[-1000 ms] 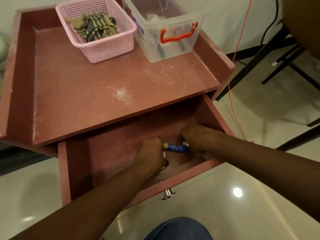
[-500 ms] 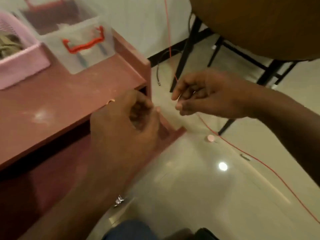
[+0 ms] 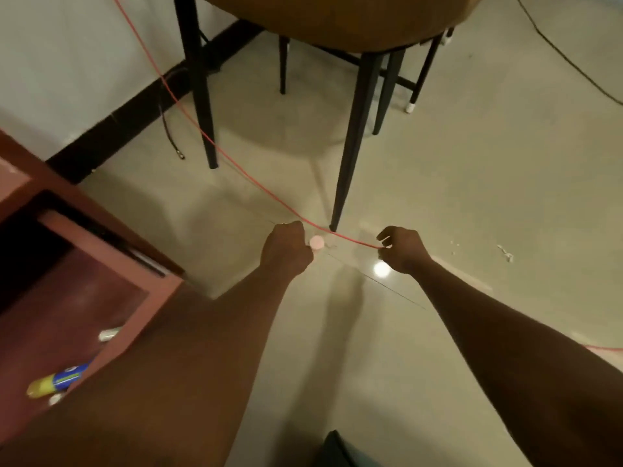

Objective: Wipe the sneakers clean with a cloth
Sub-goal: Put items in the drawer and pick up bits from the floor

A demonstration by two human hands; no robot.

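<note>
Red cord (image 3: 242,170) passes clenched left hand (image 3: 286,251), half-curled right hand (image 3: 403,250).

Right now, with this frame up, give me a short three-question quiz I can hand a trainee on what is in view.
1. True or false: a red cord runs across the floor.
2. Where is the small pink round object? A) on a table top B) on the floor beside the left hand C) inside a basket
3. Fill in: the blue and yellow tube lies in the open ____.

Key: 1 true; 2 B; 3 drawer.
</note>
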